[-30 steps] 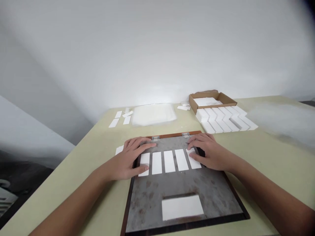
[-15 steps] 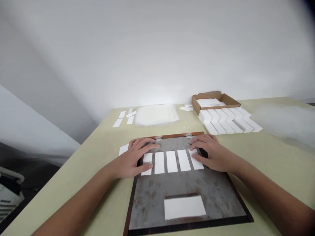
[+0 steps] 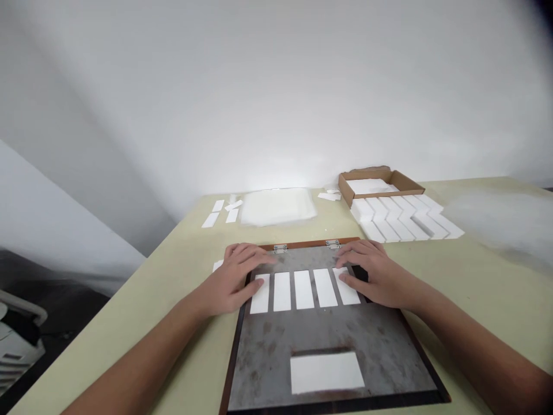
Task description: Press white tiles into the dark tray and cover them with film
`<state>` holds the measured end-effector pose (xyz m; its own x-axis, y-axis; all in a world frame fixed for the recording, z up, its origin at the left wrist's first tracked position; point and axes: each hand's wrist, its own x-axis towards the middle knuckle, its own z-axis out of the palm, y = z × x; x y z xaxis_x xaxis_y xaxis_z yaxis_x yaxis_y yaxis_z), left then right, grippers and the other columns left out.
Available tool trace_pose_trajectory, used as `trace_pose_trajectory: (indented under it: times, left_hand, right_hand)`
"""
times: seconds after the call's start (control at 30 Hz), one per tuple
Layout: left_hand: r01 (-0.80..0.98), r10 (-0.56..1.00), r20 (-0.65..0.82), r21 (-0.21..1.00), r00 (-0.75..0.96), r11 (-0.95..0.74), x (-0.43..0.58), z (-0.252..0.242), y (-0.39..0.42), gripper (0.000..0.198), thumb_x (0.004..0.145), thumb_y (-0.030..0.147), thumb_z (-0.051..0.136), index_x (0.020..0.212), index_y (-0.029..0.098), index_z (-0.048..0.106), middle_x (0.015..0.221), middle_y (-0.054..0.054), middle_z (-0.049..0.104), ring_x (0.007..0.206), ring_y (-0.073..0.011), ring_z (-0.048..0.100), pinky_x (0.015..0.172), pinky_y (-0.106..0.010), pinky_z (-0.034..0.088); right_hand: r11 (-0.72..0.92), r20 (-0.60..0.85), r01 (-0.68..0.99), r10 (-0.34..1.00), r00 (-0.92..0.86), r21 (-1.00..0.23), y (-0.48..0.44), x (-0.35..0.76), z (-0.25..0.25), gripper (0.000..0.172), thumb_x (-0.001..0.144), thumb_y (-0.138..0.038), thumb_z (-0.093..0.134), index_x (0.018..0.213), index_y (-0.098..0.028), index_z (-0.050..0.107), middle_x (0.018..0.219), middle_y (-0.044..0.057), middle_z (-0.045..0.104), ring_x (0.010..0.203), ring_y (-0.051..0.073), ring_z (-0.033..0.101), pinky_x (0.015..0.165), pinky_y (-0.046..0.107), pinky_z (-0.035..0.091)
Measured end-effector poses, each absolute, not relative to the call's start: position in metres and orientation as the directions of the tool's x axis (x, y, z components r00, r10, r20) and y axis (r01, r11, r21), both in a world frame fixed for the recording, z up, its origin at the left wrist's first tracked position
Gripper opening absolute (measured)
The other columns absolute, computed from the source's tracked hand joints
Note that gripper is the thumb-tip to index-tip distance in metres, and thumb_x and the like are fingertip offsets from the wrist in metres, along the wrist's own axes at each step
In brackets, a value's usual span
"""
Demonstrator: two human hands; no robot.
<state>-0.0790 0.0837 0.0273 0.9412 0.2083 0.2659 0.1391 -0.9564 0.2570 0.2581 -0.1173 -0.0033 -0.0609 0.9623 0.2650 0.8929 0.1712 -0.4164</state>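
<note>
Before me lies a hinged metal plate (image 3: 311, 331) on a dark wooden-edged board, with metal hinges (image 3: 280, 249) along its far edge. Several white rectangles (image 3: 305, 289) show in a row across it, and a wider white rectangle (image 3: 327, 372) shows near its front edge. Whether these are slots over white material or cards in slots, I cannot tell. My left hand (image 3: 235, 279) rests at the plate's left edge, fingers spread, thumb by the leftmost rectangle. At the right edge, my right hand (image 3: 374, 274) lies with fingers spread, its thumb over the rightmost rectangle. Neither hand holds anything.
At the back right stands a cardboard tray (image 3: 384, 193) with white sheets inside. Rows of white stacked pieces (image 3: 401, 218) sit before it. A pale translucent sheet (image 3: 279, 206) lies at the back, with loose white cards (image 3: 211, 219) to its left. A wall rises behind the table (image 3: 173, 271).
My left thumb has lifted slightly up and back along the leftmost rectangle. The whole view has shifted a little; the plate and the other things stay in place on the table.
</note>
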Motion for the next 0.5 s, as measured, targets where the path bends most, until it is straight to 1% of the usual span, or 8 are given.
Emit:
trace_pose_trajectory:
  times: [0.07, 0.1, 0.13, 0.2, 0.4, 0.5]
  left_hand:
    - [0.121, 0.202, 0.34, 0.245, 0.918, -0.962, -0.0822, 0.0305, 0.0835, 0.027, 0.105, 0.029, 0.046, 0.119, 0.025, 0.069, 0.115, -0.009, 0.073, 0.113, -0.0292, 0.06, 0.104, -0.05, 0.038]
    - [0.107, 0.191, 0.363, 0.237, 0.912, -0.966, -0.0836, 0.0321, 0.0832, 0.026, 0.103, 0.028, 0.045, 0.109, 0.024, 0.07, 0.104, -0.008, 0.074, 0.105, -0.0284, 0.061, 0.1, -0.05, 0.038]
    - [0.093, 0.175, 0.374, 0.227, 0.911, -0.969, -0.0846, 0.0336, 0.0829, 0.024, 0.102, 0.028, 0.046, 0.101, 0.024, 0.07, 0.096, -0.007, 0.074, 0.099, -0.0276, 0.061, 0.098, -0.05, 0.038]
    - [0.062, 0.136, 0.363, 0.209, 0.922, -0.976, -0.085, 0.0352, 0.0822, 0.021, 0.098, 0.025, 0.05, 0.095, 0.024, 0.071, 0.087, -0.005, 0.074, 0.091, -0.026, 0.061, 0.093, -0.048, 0.038]
    - [0.001, 0.055, 0.313, 0.17, 0.948, -0.985, -0.0798, 0.0315, 0.0825, 0.017, 0.092, 0.019, 0.053, 0.087, 0.024, 0.069, 0.078, -0.002, 0.073, 0.083, -0.0228, 0.062, 0.089, -0.045, 0.038]
    - [-0.006, 0.042, 0.336, 0.14, 0.941, -0.99, -0.0797, 0.0335, 0.0825, 0.016, 0.095, 0.021, 0.053, 0.093, 0.022, 0.069, 0.085, -0.004, 0.073, 0.085, -0.0236, 0.062, 0.088, -0.044, 0.04]
  right_hand:
    - [0.174, 0.285, 0.89, 0.957, -0.052, -0.421, -0.1166, 0.2591, -0.0032, 0.013, 0.101, -0.036, 0.062, 0.107, -0.03, 0.071, 0.129, 0.009, 0.071, 0.13, 0.034, 0.061, 0.113, 0.061, 0.042]
    - [0.175, 0.295, 0.889, 0.954, -0.048, -0.424, -0.1162, 0.2593, -0.0032, 0.012, 0.101, -0.036, 0.062, 0.106, -0.029, 0.071, 0.128, 0.009, 0.071, 0.129, 0.034, 0.062, 0.113, 0.062, 0.042]
    - [0.177, 0.303, 0.887, 0.952, -0.044, -0.427, -0.1157, 0.2593, -0.0033, 0.012, 0.101, -0.035, 0.062, 0.105, -0.029, 0.072, 0.128, 0.01, 0.071, 0.128, 0.034, 0.062, 0.113, 0.062, 0.042]
    - [0.179, 0.315, 0.882, 0.948, -0.036, -0.436, -0.1148, 0.2588, -0.004, 0.011, 0.101, -0.035, 0.063, 0.104, -0.029, 0.071, 0.126, 0.009, 0.071, 0.126, 0.033, 0.063, 0.112, 0.061, 0.043]
    - [0.179, 0.33, 0.869, 0.944, -0.018, -0.462, -0.1127, 0.2557, -0.0063, 0.007, 0.099, -0.033, 0.066, 0.102, -0.028, 0.071, 0.121, 0.007, 0.072, 0.124, 0.031, 0.063, 0.113, 0.058, 0.042]
    - [0.182, 0.347, 0.865, 0.938, -0.01, -0.467, -0.112, 0.2554, -0.0059, 0.008, 0.099, -0.033, 0.066, 0.101, -0.028, 0.071, 0.121, 0.007, 0.072, 0.124, 0.031, 0.063, 0.112, 0.057, 0.042]
